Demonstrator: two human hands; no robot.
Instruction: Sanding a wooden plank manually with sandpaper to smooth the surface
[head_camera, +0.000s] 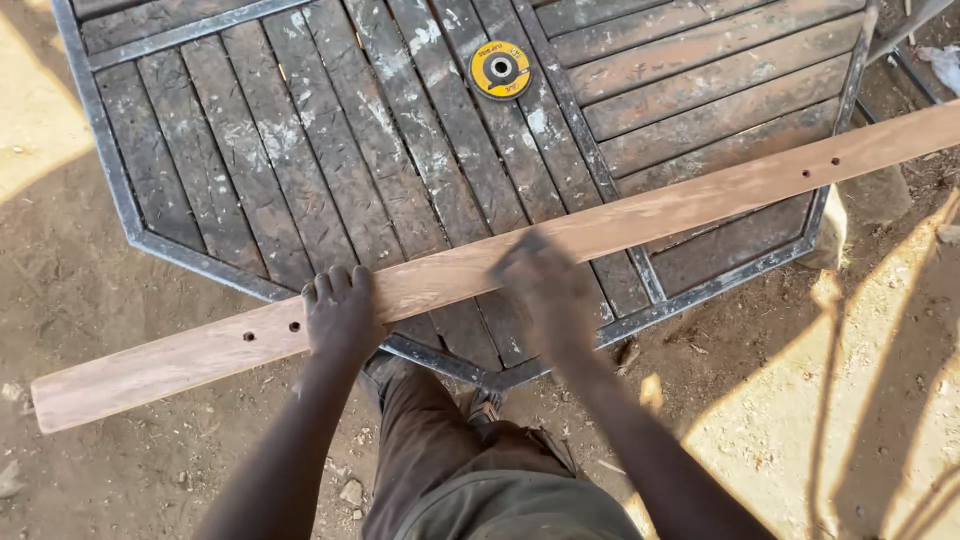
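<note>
So the left hand (340, 318) is pressing down on a long wooden plank (640, 215) that lies slantwise across the near corner of an octagonal slatted worktop (300, 150) with a metal frame. Its fingers (335, 285) are curled over the plank's far edge, clamping it flat. Just outboard of those fingers there are two small drilled holes (270, 331) in the wood, and another pair sits way off toward the far right end. The right hand (545, 285) is on the same plank, a bit further along from the left one, but it's blurred, so I honestly can't tell whether its fingers are closed on something small or just flat on the wood. Looks to me like a rubbing or sanding pass along the board's face, with the left hand as the anchor. The next stroke probably needs that left grip to stay firm, since both plank ends hang off the worktop and could tip. Well beyond both sets of fingers, a yellow grinding disc (500, 69) lies on the slats, untouched. Below is dirt ground (70, 290).
</note>
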